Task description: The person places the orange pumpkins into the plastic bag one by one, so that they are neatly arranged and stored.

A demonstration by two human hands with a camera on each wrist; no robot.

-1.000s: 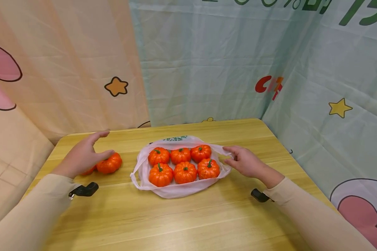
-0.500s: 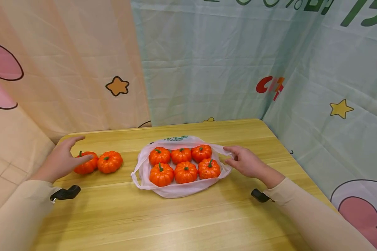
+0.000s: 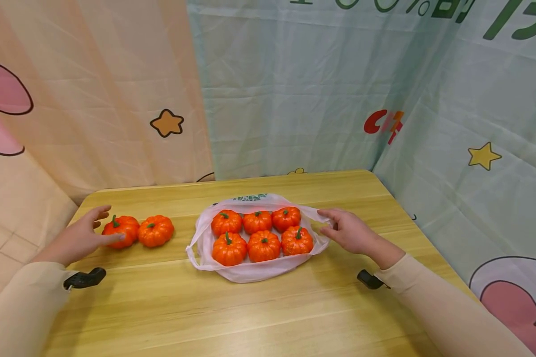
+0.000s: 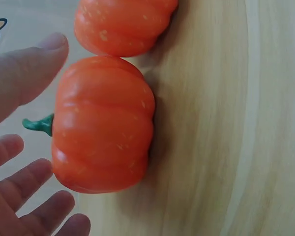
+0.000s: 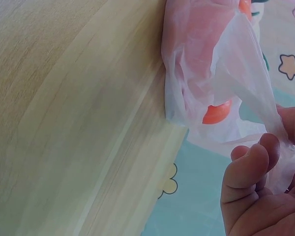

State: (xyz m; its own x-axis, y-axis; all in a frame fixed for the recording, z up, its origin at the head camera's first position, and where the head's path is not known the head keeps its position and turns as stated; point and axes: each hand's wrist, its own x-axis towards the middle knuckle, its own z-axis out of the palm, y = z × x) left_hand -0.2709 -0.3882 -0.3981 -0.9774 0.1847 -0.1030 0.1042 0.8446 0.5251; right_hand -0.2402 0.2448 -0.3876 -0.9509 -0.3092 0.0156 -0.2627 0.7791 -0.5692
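Note:
My left hand (image 3: 77,239) is spread around the near side of a small orange pumpkin (image 3: 127,229) with a green stem, on the left of the table. In the left wrist view, thumb and fingers stand apart on either side of the stem, fingertips close to the pumpkin's skin. A second pumpkin (image 3: 156,231) sits right beside it. A white plastic bag (image 3: 259,274) lies mid-table, its mouth spread wide, with several pumpkins (image 3: 263,245) inside in two rows. My right hand (image 3: 350,231) pinches the bag's right handle (image 5: 258,93) and draws it outward.
The wooden table (image 3: 250,317) ends at a far edge against a printed curtain (image 3: 286,99). More curtain hangs along the left and right sides. A black strap piece (image 3: 85,278) sticks out from the left wrist, another (image 3: 369,279) from the right.
My left hand has moved left and lowered from over the two pumpkins to the leftmost one, uncovering the other. The right hand stays on the bag handle.

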